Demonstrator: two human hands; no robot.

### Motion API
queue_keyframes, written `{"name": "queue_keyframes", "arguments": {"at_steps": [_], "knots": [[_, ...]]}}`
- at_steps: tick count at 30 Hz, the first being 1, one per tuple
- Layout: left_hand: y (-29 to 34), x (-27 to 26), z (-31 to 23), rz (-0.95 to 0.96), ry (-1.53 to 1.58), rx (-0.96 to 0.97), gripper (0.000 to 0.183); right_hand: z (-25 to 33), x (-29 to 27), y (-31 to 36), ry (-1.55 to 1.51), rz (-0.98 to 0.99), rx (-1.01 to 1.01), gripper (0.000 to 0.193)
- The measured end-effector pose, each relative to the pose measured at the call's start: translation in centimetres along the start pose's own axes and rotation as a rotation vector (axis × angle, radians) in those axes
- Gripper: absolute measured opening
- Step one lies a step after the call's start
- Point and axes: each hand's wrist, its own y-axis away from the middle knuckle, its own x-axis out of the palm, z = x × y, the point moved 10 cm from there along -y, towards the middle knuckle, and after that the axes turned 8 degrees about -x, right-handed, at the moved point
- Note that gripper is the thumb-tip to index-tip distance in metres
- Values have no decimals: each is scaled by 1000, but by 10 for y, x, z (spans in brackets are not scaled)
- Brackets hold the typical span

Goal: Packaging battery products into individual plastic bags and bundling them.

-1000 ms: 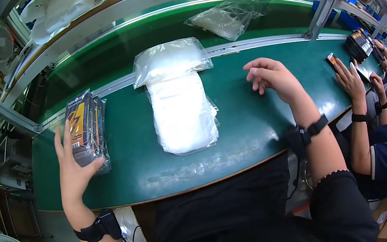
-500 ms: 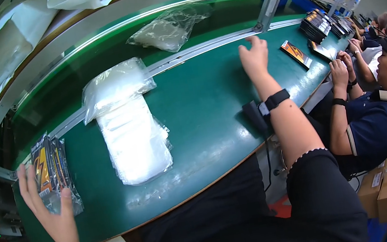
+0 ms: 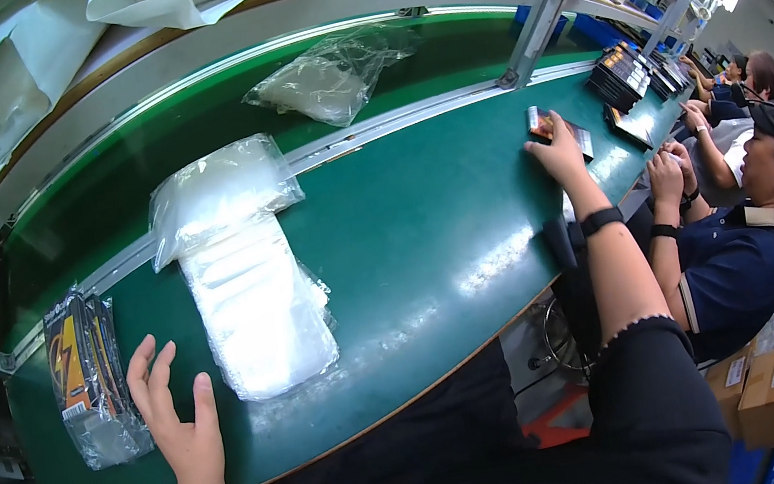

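My left hand [image 3: 184,431] hovers over the near left of the green table [image 3: 392,272], fingers spread and nothing in them. Left of it stands a row of flat black-and-orange boxes [image 3: 71,368] in clear bags. Between my hands lies a pile of clear plastic bags [image 3: 262,312], with a second bundle of bags [image 3: 222,189] overlapping its far end. At the far right, my right hand [image 3: 561,159] has its fingers closed around a flat dark box [image 3: 582,141] with an orange face. The hand partly covers this box.
A crumpled clear bag [image 3: 322,85] lies behind the metal rail. Stacked dark boxes [image 3: 622,75] and another flat box [image 3: 629,125] sit at the far right, near a co-worker [image 3: 734,227] in a dark shirt. A metal post [image 3: 543,14] rises behind my right hand.
My right hand has moved right and down onto the flat box and taken hold of it. My left hand has moved right, away from the bagged boxes. The view has shifted slightly.
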Motion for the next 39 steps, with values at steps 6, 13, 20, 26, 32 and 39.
{"name": "queue_keyframes", "arguments": {"at_steps": [6, 13, 20, 26, 32, 39], "knots": [[3, -6, -9, -36, 6, 48, 32, 126, 7, 103, -704, 333, -219, 57], [7, 1, -58, 18, 114, 245, 29, 204, -15, 160, -247, 133, -721, 32], [19, 10, -55, 89, 144, 223, 25, 214, -21, 173, -145, -2, -794, 22], [20, 14, -57, 116, 136, 211, 23, 193, 10, 146, -416, 442, -418, 9], [22, 38, -131, 364, 251, 480, 23, 191, 28, 144, -503, 688, -299, 13], [2, 121, -194, 646, 199, 639, 29, 199, -13, 161, 54, 83, -693, 56]]}}
